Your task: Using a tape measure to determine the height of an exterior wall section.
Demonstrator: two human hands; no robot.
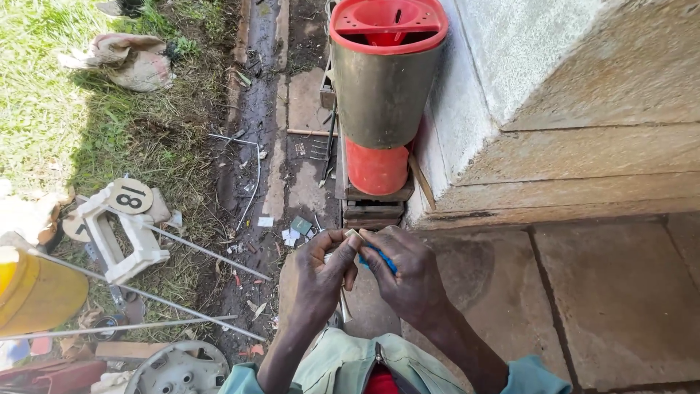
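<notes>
Outdoors, the person sat over a stone-paved step, both hands raised together in the middle of the head view. The left hand (321, 273) had its thumb and forefinger pinched shut on a small pale piece (354, 234), held right at the fingertips. The right hand (405, 273) met it from the other side, fingers curled closed around a small blue item (379, 259), of which only a strip showed between the fingers. The two hands touched at the fingertips, and the pale piece sat just between them, above the paving and in front of the person's knees.

As a judgement, the work looked to be in mid-course: the two small parts were brought together but whether they were joined could not be told, since the fingers hid the contact.

Ahead of the hands stood a grey drum with a red rim (384, 69) on a red base, set on a wooden block against the wall (554, 66). Scraps of paper (292, 232) lay on the damp ground just beside it. To the left, well apart, were thin metal rods (204, 252), a white plastic frame (120, 233), a yellow container (36, 292) and a hubcap (179, 368), with a sack (131, 58) on the grass.
</notes>
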